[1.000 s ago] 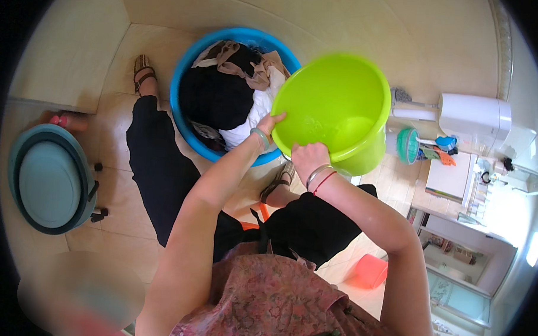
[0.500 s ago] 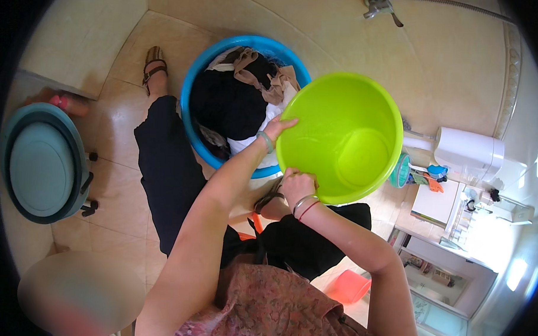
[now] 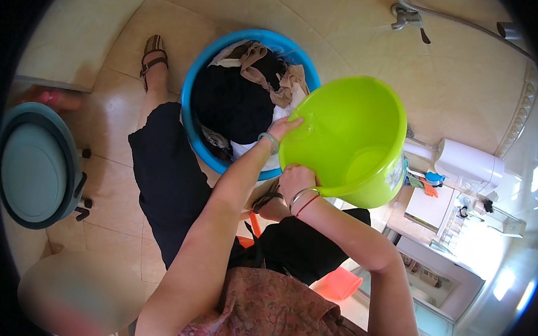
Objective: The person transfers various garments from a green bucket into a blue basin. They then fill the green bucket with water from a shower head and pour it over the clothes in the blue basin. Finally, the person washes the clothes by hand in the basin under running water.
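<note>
Hands — left hand (image 3: 287, 128), right hand (image 3: 296, 179) — grip green bucket (image 3: 347, 141) over blue basin (image 3: 191, 106).

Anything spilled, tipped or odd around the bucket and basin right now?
Nothing looks spilled. The green bucket is tilted toward the blue basin of clothes, held at its rim by the left hand and right hand. A little water sits inside it.

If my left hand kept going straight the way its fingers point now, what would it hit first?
Your left hand already grips the near rim of the lime-green plastic bucket, fingers pointing up and right across its mouth. Going straight on, it would probably meet the bucket's inner wall first, though depth is hard to judge here.
</note>
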Available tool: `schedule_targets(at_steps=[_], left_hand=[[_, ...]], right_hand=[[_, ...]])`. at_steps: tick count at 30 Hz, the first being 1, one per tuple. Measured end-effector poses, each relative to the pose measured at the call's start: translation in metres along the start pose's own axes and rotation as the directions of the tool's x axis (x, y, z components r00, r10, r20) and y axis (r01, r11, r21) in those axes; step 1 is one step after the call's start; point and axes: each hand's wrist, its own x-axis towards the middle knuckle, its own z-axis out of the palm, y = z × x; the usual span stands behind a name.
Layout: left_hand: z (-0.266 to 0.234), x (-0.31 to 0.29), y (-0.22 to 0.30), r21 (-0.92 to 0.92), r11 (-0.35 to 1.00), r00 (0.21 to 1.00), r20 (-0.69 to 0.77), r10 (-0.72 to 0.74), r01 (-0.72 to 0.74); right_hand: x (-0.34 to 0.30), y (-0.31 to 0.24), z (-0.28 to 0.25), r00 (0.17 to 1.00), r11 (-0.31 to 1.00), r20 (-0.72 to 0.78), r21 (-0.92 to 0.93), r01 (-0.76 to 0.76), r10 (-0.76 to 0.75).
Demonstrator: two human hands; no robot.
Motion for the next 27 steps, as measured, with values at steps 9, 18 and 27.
schedule_targets(at_steps=[9, 18, 27], left_hand=[[-0.016, 0.011, 0.000, 0.145, 0.989, 0.995, -0.100, -0.020, 0.034], [0.019, -0.027, 0.020, 0.405, 0.906, 0.947, -0.320, 0.018, 0.120], [-0.013, 0.001, -0.013, 0.400, 0.913, 0.967, -0.252, 0.020, 0.085]], right_hand=[[0.011, 0.010, -0.033, 0.993, 0.994, 0.051, 0.016, 0.109, -0.110], [0.015, 0.011, -0.061, 0.980, 0.981, 0.069, -0.049, 0.189, -0.185], [0.018, 0.007, -0.067, 0.975, 0.977, 0.079, -0.044, 0.210, -0.206]])
